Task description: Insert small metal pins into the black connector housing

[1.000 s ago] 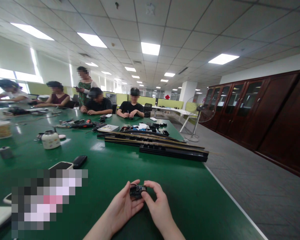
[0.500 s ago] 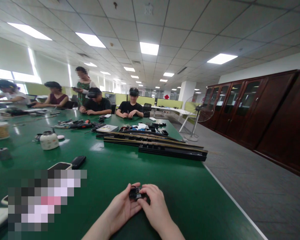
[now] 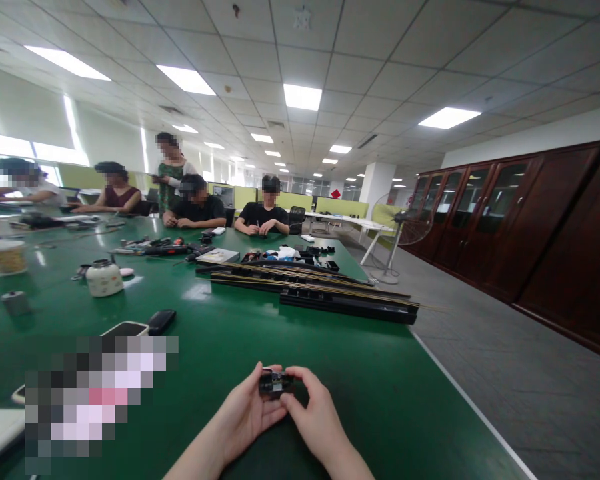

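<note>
While we pinch the black part (image 3: 276, 383) at lower centre of the frame, its long axis runs left-right between our left hand (image 3: 245, 415) and right hand (image 3: 314, 413), both closed on it.

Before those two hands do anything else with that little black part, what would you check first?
1. Left hand grips the small black part: ok.
2. Right hand pinches it too: ok.
3. Part held above the green table, near its edge: ok.
4. Long black rails lie well beyond the hands: ok.
5. Phone sits apart, to the left: ok.
6. Part's small details are readable: cannot tell.
</note>
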Tool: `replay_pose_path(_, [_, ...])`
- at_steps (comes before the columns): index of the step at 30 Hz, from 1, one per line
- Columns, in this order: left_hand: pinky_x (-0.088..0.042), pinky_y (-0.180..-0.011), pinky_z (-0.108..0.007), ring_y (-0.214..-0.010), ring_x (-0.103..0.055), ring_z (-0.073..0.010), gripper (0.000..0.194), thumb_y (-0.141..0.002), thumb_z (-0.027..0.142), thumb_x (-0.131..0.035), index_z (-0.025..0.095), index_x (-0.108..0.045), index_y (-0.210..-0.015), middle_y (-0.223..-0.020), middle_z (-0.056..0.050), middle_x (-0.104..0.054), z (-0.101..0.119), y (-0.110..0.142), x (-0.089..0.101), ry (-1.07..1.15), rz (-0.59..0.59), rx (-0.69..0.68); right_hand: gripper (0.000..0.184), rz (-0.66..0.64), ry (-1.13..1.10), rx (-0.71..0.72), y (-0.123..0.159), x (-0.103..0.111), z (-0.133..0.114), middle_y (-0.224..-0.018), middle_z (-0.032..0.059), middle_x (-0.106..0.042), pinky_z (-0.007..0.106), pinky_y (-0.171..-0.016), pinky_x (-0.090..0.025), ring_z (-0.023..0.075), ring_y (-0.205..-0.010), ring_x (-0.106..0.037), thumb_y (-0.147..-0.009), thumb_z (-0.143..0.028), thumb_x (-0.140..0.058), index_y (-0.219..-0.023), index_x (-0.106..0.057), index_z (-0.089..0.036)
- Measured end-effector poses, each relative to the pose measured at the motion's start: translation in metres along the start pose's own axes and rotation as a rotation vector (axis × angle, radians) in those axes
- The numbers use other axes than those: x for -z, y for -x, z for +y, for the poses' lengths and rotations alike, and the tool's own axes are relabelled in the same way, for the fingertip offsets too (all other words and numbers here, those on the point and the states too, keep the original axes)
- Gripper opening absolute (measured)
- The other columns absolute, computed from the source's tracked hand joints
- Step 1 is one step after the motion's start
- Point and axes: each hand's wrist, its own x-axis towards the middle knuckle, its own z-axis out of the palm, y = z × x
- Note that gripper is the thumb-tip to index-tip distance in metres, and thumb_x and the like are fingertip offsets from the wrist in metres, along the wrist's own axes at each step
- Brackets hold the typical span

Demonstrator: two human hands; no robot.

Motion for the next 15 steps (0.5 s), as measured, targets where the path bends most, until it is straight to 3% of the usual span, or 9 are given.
replay_pose_path(5, [-0.049, -0.072, -0.027, -0.07, -0.067, -0.0144, 0.037, -0.078, 0.036, -0.059, 0.02, -0.047, -0.109, -0.092, -0.006, -0.069, 0.001, 0.001, 0.002, -0.075, 0.031, -0.095, 0.03, 0.047, -0.054, -0.033, -0.004, 0.0, 0.008, -0.101, 0.004, -0.064, 0.036, -0.091, -0.042, 0.0212, -0.099, -0.057, -0.07, -0.021, -0.056, -0.1, -0.06, -0.022])
replay_pose_path(9, [-0.046, -0.081, -0.031, -0.091, -0.064, -0.02, 0.058, -0.063, 0.029, -0.074, 0.024, -0.045, -0.114, -0.109, -0.007, -0.064, 0.001, -0.003, 0.012, -0.291, -0.007, -0.236, 0.029, 0.049, -0.07, -0.063, -0.006, 0.001, 0.013, -0.102, 0.0045, -0.065, 0.035, -0.088, -0.044, 0.0207, -0.096, -0.058, -0.073, -0.025, -0.055, -0.102, -0.058, -0.022])
replay_pose_path(12, [-0.043, -0.089, -0.036, -0.101, -0.059, -0.0252, 0.056, -0.056, 0.03, -0.076, 0.021, -0.051, -0.105, -0.108, -0.01, -0.063, 0.0, -0.01, 0.018, -0.546, -0.017, -0.363, 0.03, 0.041, -0.088, -0.086, -0.007, 0.0, 0.015, -0.102, 0.0044, -0.065, 0.033, -0.085, -0.045, 0.0204, -0.095, -0.059, -0.074, -0.027, -0.054, -0.103, -0.058, -0.022])
replay_pose_path(15, [-0.042, -0.09, -0.037, -0.097, -0.06, -0.0248, 0.047, -0.06, 0.028, -0.069, 0.02, -0.052, -0.103, -0.104, -0.009, -0.064, 0.0, -0.013, 0.021, -0.78, 0.025, -0.433, 0.031, 0.028, -0.088, -0.104, -0.007, 0.0, 0.017, -0.101, 0.0038, -0.065, 0.032, -0.083, -0.046, 0.0192, -0.092, -0.06, -0.074, -0.025, -0.053, -0.104, -0.058, -0.022])
